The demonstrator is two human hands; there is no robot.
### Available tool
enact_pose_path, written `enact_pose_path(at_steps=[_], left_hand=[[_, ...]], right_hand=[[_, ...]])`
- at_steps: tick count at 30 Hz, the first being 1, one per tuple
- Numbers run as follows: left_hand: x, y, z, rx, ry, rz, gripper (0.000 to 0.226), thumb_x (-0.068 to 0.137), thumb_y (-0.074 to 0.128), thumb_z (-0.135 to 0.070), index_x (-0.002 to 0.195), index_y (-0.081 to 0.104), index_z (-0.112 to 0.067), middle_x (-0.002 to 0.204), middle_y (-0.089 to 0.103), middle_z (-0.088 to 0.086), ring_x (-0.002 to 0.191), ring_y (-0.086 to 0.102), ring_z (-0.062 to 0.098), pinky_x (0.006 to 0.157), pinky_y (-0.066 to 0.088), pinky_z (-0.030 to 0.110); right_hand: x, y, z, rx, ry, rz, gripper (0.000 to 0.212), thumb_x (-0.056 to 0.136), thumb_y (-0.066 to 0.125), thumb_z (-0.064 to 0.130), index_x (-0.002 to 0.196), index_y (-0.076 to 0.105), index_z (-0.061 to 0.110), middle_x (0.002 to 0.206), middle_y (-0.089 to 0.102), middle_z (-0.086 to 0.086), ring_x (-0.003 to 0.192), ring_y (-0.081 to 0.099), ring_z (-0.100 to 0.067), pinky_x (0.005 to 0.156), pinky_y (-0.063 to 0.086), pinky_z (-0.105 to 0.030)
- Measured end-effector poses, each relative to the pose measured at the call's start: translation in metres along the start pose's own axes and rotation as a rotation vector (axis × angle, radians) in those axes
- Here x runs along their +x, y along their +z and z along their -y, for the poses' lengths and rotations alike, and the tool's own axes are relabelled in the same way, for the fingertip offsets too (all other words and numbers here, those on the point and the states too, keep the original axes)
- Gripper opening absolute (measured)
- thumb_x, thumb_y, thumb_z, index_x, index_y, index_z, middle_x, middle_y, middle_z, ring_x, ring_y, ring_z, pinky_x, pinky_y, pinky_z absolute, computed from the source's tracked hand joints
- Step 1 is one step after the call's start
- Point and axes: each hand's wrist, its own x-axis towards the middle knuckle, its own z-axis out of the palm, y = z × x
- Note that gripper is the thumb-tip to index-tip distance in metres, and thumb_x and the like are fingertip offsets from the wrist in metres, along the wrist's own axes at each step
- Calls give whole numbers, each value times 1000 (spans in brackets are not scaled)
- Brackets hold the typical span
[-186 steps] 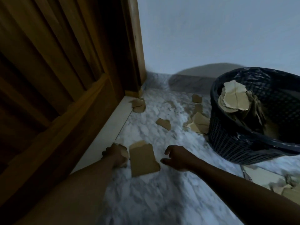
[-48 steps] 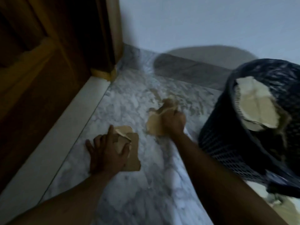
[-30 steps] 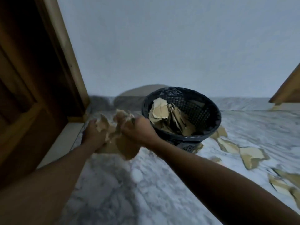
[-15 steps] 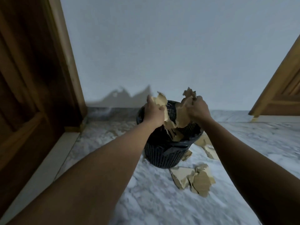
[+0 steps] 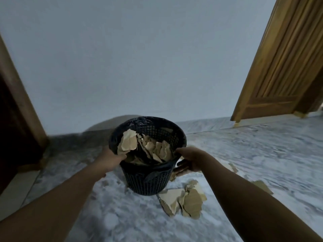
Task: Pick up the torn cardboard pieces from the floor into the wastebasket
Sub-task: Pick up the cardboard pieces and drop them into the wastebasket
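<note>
Round black plastic mesh wastebasket (image 5: 146,180), bag-lined, holds jagged tan torn cardboard pieces (image 5: 127,143). Grips: left hand (image 5: 111,160) and right hand (image 5: 189,161) each pinch its rim, thumbs over the edge. More cardboard scraps (image 5: 190,204) lie on the floor just right of its base. Grey-white marble floor (image 5: 253,154), plain pale wall (image 5: 139,58), ribbed wooden door (image 5: 283,67) far right; open floor at near left.

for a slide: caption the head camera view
Left hand and right hand hold the rim of a black basket of torn cardboard; more pieces lie on the floor beside it.
</note>
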Motion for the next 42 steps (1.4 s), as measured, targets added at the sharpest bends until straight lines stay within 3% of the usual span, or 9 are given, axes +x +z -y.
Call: enact_pose_path(at_steps=[4, 9, 14, 17, 22, 26, 30, 34, 42], left_hand=[[3, 7, -22, -82, 7, -91, 41, 81, 71, -41, 90, 64, -1, 85, 71, 22, 72, 71, 33, 58, 58, 40], [22, 29, -108, -182, 158, -193, 42, 68, 73, -46, 73, 67, -5, 57, 70, 10, 45, 68, 24, 43, 57, 37], [45, 90, -193, -233, 230, 91, 21, 73, 82, -23, 83, 67, -13, 88, 71, 12, 72, 72, 26, 63, 62, 39], [42, 119, -244, -228, 246, 330, 43, 79, 81, -21, 116, 62, -12, 96, 69, 7, 84, 71, 26, 71, 62, 37], [39, 168, -302, 371, 400, 729, 58, 95, 60, -16, 148, 36, -17, 135, 56, 14, 108, 61, 27, 86, 54, 36], [72, 223, -318, 770, 755, 600, 62, 96, 47, -11, 154, 24, -14, 154, 34, 11, 137, 38, 30, 104, 40, 38], [113, 268, -302, 964, 831, 649, 56, 94, 43, -9, 149, 32, -9, 146, 37, 16, 126, 42, 30, 105, 34, 42], [148, 299, -286, 851, 1002, 554, 77, 96, 44, -6, 157, -2, -21, 164, -13, 5, 150, -17, 26, 121, 1, 49], [205, 355, -313, 822, 1216, 465, 91, 94, 54, -25, 155, -14, -22, 160, -27, 9, 146, -26, 31, 119, -5, 48]], right_hand=[[16, -13, 21, 129, -62, 20, 20, 96, 41, 10, 104, 54, -4, 94, 66, -26, 74, 72, -38, 71, 62, -47], [22, -83, 48, 253, -173, -72, 25, 97, 43, 17, 105, 56, -3, 80, 73, -21, 71, 74, -34, 57, 60, -37], [15, -173, 23, 456, -194, -228, 17, 92, 48, 5, 92, 60, -6, 74, 73, -23, 66, 73, -35, 53, 59, -33], [7, -216, 9, 586, -226, -361, 20, 94, 46, 0, 96, 64, -8, 90, 72, -27, 72, 73, -34, 55, 60, -34], [19, -241, 16, 726, -175, -538, 11, 96, 48, -3, 102, 58, -2, 107, 61, -23, 92, 63, -35, 52, 56, -39], [72, -231, 36, 883, -160, -561, 30, 97, 50, 0, 126, 52, 2, 123, 57, -23, 106, 60, -40, 60, 56, -48], [111, -223, 28, 1030, -123, -597, 39, 93, 48, -3, 132, 51, -3, 130, 56, -29, 107, 60, -42, 73, 57, -52], [127, -244, 31, 1070, -155, -713, 26, 94, 52, -3, 119, 55, -5, 127, 54, -29, 95, 58, -40, 56, 58, -45], [139, -268, 49, 1039, -164, -784, 42, 99, 55, 33, 128, 49, 2, 137, 50, -22, 109, 58, -42, 67, 59, -50]])
